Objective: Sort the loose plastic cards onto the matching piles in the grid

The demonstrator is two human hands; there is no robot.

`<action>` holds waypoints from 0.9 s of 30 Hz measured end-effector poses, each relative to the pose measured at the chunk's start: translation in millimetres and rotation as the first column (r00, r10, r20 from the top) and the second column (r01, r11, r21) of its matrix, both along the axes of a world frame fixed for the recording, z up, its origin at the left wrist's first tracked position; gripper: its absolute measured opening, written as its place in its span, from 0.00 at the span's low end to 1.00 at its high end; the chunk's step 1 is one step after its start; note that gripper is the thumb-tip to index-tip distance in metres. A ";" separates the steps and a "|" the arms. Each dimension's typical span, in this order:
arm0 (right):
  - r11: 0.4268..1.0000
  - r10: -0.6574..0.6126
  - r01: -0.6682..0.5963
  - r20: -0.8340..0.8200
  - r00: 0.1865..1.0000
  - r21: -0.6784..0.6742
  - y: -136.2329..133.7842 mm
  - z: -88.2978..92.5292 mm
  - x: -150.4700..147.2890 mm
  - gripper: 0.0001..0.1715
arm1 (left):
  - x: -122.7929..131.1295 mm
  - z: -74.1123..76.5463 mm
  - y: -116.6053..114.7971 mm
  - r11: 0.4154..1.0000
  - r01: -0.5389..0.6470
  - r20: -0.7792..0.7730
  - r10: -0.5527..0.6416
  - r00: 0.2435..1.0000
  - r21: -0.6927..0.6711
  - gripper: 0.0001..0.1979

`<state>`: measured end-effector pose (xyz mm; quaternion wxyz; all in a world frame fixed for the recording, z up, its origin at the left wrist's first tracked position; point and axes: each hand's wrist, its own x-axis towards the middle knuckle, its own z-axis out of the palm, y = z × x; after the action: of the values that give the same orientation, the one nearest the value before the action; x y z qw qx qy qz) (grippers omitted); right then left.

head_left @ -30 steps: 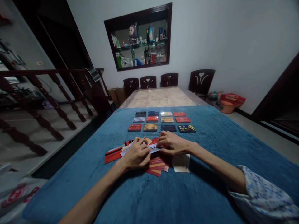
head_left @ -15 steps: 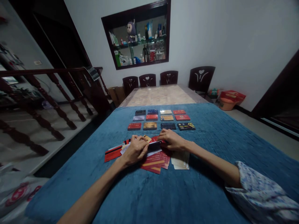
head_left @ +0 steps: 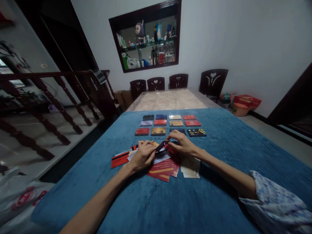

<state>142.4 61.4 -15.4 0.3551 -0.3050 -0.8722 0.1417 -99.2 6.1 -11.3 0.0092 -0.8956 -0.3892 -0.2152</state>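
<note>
A dark card [head_left: 162, 146] is tilted between my two hands above a loose heap of cards. My left hand [head_left: 143, 155] has its fingers curled and grips the card's left end. At the other end, my right hand [head_left: 182, 143] pinches the card's edge between thumb and fingers. Beneath them lie red cards [head_left: 159, 169] with a yellow stripe, a white card [head_left: 161, 158], an orange-red card [head_left: 120, 160] with a black stripe, and cream cards [head_left: 190, 169] by my right wrist. My hands hide part of the heap.
Beyond my hands, several card stacks stand in three rows, among them a gold stack [head_left: 158, 131] and a black-and-yellow stack [head_left: 197, 132]. A blue cloth [head_left: 219, 143] covers the near table. Chairs [head_left: 179, 81] line the far end; a wooden railing [head_left: 58, 117] is at left.
The dark card has tipped up more steeply, its right end raised by my right hand. My left hand has stayed nearly in place. The whole view has shifted slightly.
</note>
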 end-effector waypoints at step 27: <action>0.811 -0.096 0.014 0.110 0.989 0.585 -17.2 4.0 -14.2 0.10 | 11.7 -11.5 -2.2 0.997 -0.057 0.301 0.037 0.953 0.056 0.12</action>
<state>128.2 44.1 -11.4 0.3757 -0.2157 -0.8864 -0.1633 -87.6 3.9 -22.8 -0.0163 -0.8424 -0.4003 -0.3603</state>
